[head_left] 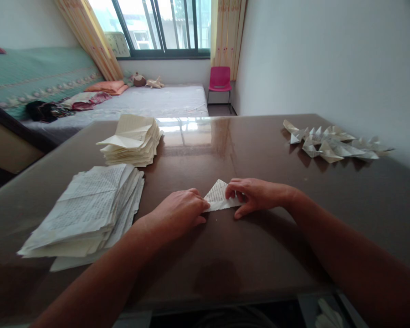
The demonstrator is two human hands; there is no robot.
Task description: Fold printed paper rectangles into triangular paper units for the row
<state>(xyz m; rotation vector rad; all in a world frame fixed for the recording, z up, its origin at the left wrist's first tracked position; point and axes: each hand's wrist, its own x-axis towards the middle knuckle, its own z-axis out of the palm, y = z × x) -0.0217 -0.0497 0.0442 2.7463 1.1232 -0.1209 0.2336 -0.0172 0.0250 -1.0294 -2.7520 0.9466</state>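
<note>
A small sheet of written paper (217,195), folded to a triangle with a strip along its lower edge, lies on the brown table in front of me. My left hand (181,210) is closed at its left corner, thumb and fingers pressing there. Curled fingers of my right hand (253,193) rest on the paper's right side, with the thumb at its lower edge; that corner is partly hidden. To the left sits a stack of written sheets (85,196), and behind it a stack of cream paper (131,141). Several folded paper pieces (331,143) lie at the far right.
The glossy brown table (198,269) reaches to the white wall (321,59) on the right. Beyond its far edge are a bed (171,100) and a pink chair (220,79) below the window. A dark-framed chair (7,141) stands at the left.
</note>
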